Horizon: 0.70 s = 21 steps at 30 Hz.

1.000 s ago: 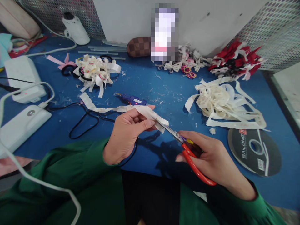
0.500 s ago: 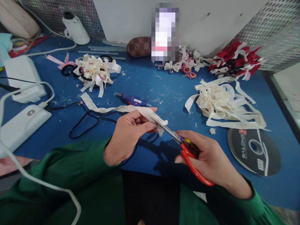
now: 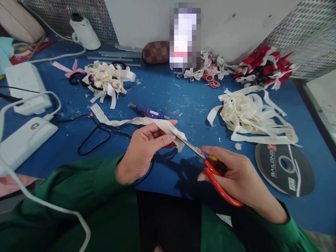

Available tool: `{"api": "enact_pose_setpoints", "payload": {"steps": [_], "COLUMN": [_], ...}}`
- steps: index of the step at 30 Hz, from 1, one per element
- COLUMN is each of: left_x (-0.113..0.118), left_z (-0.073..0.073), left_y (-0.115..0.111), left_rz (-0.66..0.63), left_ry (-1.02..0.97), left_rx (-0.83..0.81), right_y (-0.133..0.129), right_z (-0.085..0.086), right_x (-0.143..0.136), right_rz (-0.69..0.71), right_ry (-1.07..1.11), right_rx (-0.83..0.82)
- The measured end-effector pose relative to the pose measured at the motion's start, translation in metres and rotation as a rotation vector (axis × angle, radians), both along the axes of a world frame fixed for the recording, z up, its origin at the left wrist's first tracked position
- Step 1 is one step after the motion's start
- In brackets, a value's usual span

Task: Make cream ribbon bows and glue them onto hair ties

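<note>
My left hand (image 3: pixel 145 148) pinches a long white ribbon (image 3: pixel 123 122) near its right end, thumb on top. The ribbon's other part trails left across the blue table. Red-handled scissors (image 3: pixel 214 175) are held in my right hand (image 3: pixel 233 175), fingers wrapped through the handles. The blades point up and left and lie against the ribbon end beside my left thumb. Whether the blades are fully closed I cannot tell. Just behind my left hand lies a blue glue gun (image 3: pixel 151 112) with a small red light on it.
A pile of cream ribbon (image 3: pixel 244 112) and a black spool (image 3: pixel 270 169) lie at the right. Ribbon bows with hair ties (image 3: pixel 105 78) sit back left. White power banks (image 3: pixel 27 143) and cables (image 3: pixel 34 196) occupy the left. Red and white bows (image 3: pixel 265 66) stand back right.
My right hand and the scissors have shifted slightly right. The ribbon's short end at the blades has changed shape a little. My left hand has barely moved.
</note>
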<state>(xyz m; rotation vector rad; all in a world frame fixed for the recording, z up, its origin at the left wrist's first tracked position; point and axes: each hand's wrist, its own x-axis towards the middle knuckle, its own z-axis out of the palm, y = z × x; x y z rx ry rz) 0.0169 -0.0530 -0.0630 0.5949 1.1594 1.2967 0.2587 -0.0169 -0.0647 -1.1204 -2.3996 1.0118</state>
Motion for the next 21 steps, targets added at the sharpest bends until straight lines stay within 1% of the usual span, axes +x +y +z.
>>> {"api": "enact_pose_setpoints", "payload": {"steps": [3, 6, 9, 12, 15, 21], "left_x": [-0.0021, -0.0038, -0.0042, -0.0037, -0.0031, -0.0023], "left_z": [-0.0008, -0.0032, -0.0048, -0.0048, -0.0044, -0.0046], "left_y": [0.0006, 0.0028, 0.0046, 0.0048, 0.0044, 0.005], "left_rz": [-0.007, 0.04, 0.09, 0.137, 0.137, 0.147], "left_ry": [-0.05, -0.093, -0.07, -0.051, -0.036, 0.018], "left_rx": [0.035, 0.058, 0.006, -0.004, 0.009, 0.02], "right_y": [0.0012, 0.0018, 0.002, 0.002, 0.0019, 0.0013], "right_z": [0.0007, 0.0012, 0.0014, 0.0017, 0.002, 0.0009], "right_x": [0.0026, 0.0032, 0.0022, 0.0016, 0.0021, 0.0032], "right_rz": [-0.01, 0.005, 0.011, -0.01, -0.033, -0.031], "right_ry": [-0.011, -0.024, -0.028, -0.027, -0.025, -0.024], "right_rx": [0.008, 0.015, 0.015, 0.021, 0.018, 0.025]}}
